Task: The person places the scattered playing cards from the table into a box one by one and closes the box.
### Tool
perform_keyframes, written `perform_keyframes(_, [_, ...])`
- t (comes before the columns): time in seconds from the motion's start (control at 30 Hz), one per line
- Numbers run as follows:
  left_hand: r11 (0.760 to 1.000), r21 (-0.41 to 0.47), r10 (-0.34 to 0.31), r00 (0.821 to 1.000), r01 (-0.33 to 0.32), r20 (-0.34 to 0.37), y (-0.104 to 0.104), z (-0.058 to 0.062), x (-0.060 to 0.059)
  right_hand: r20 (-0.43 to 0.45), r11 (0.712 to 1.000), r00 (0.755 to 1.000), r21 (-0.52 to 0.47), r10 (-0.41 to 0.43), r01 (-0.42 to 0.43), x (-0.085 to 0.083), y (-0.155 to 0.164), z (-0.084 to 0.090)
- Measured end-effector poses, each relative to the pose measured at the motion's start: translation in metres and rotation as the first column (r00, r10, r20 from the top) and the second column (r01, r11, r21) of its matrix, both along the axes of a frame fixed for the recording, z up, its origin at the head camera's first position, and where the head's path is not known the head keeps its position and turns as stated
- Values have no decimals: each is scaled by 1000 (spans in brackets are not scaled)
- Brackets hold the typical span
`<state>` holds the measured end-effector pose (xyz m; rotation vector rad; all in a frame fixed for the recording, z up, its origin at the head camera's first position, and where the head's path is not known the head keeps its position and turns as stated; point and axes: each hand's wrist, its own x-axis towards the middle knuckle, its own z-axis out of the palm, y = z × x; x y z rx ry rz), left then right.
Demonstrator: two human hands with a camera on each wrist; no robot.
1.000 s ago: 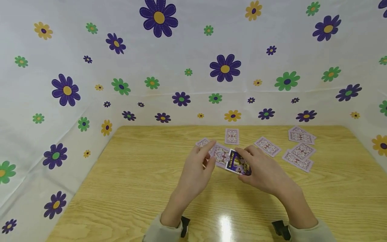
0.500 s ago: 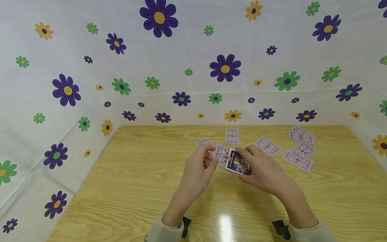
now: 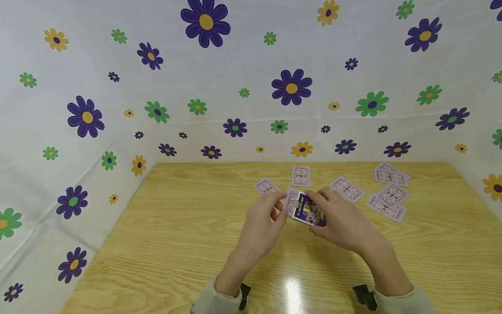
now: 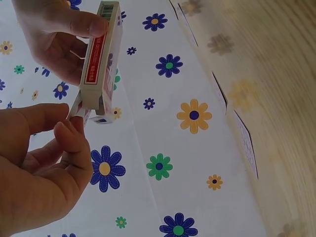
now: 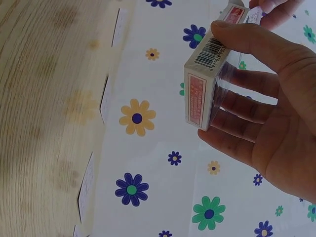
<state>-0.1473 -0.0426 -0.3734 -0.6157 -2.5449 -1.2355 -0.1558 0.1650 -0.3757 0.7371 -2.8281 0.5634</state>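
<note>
Currently gripping a card box (image 3: 307,210) above the table (image 3: 176,244) with the right hand (image 3: 343,223) and pinching a card (image 3: 291,202) partly out of its end with the left hand (image 3: 260,223), near loose cards (image 3: 347,189) lying flat

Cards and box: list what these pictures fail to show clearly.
Table cards: undersides hidden in the head view; they lie patterned side up.
Held card: right part hidden by the box in the head view.
Box: right end partly covered by the right hand in the head view.
Red label: print too small to read in the right wrist view.
</note>
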Motion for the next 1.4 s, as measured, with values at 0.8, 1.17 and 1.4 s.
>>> perform_keyframes(0.8, [994,-103,-32,999,37,43,11,-4,7,-16,1000,1000,-21,13,-13,2,1,4])
perform_keyframes(1.17, [998,-61,26,999,-25,25,2,-6,-4,-1,1000,1000,-12,4,-4,0,7,5])
perform_keyframes(1.4, [983,-140,140,981,-121,137,-21,-9,-36,46,1000,999,-11,-9,9,0,6,5])
